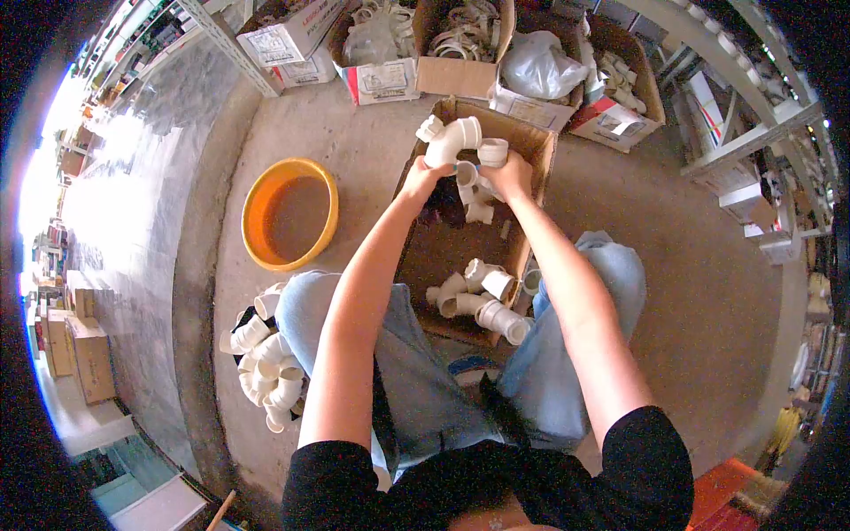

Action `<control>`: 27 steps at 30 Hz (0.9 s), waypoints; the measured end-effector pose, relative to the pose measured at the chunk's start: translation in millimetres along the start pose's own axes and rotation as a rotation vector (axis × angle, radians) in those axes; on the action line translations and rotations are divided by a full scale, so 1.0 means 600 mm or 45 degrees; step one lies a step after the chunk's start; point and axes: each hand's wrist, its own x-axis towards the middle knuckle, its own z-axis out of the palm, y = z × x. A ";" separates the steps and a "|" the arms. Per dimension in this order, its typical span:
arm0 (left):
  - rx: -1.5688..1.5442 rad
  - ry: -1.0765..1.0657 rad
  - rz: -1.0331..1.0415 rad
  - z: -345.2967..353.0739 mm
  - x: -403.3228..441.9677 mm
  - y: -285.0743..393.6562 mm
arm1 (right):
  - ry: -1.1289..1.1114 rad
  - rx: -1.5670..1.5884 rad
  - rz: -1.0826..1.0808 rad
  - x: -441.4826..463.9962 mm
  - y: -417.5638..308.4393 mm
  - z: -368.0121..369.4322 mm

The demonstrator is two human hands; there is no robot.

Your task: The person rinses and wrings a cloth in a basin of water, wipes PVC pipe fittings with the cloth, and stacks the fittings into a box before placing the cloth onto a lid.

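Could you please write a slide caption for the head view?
Left hand and right hand gripping white pipe fittings over an open cardboard box, an orange basin on the floor nearby.

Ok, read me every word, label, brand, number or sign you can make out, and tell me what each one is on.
No text reads clearly.
Cardboard box with red lettering, top left: too blurred.
White-and-red printed cardboard box beside it: too small and blurred.
White-and-red printed cardboard box, far right of the row: too blurred.
White plastic elbow fitting in the left hand: no lettering I can make out.
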 end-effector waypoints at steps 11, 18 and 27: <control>0.690 0.110 -0.264 0.042 -0.016 -0.062 | 0.094 -0.579 -0.141 0.006 0.099 0.055; 0.574 0.117 -0.405 0.023 0.051 -0.244 | -0.220 -0.795 -0.016 0.007 0.076 0.066; 0.300 0.234 -0.563 0.027 0.079 -0.223 | -0.209 -0.664 0.151 0.042 0.116 0.123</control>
